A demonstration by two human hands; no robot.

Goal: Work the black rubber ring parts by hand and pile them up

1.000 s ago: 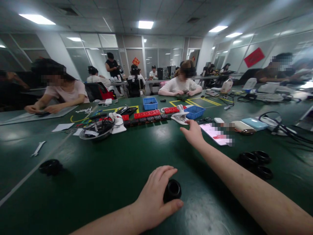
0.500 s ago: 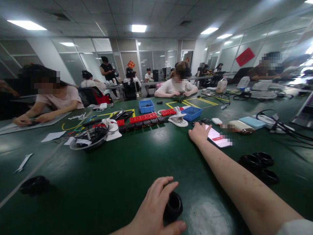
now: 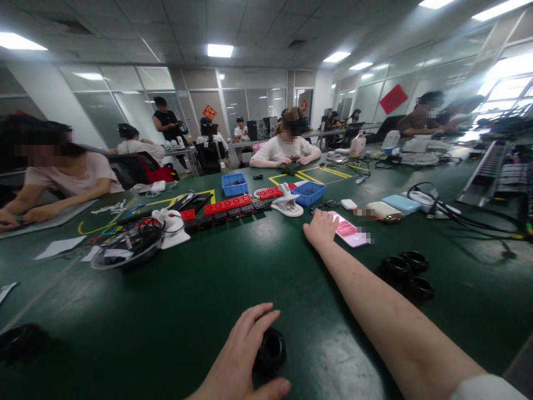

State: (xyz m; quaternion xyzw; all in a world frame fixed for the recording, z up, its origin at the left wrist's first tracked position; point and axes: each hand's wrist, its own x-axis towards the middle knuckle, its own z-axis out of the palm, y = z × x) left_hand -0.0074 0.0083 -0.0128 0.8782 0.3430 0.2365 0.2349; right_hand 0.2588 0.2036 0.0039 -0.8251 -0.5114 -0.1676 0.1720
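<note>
My left hand is low in the middle of the head view, fingers curved and apart, thumb on the near side. A black ring-shaped part stands on the table between its fingers and thumb, and I cannot tell whether they touch it. My right hand reaches far forward and lies at the left end of a phone with a lit pink and red screen. Its fingers are stretched out along the phone's edge, gripping nothing that I can see. Several more black rings sit right of my forearm.
A bowl of cables, a white clip stand, red power strips and a blue bin line the middle of the green table. Another black ring lies at far left. Cables spread at right. Several people sit around.
The view has turned to the right, so things appear further left. The phone's screen shows more red and pink than before. Both hands keep nearly the same places beside the ring and phone.
</note>
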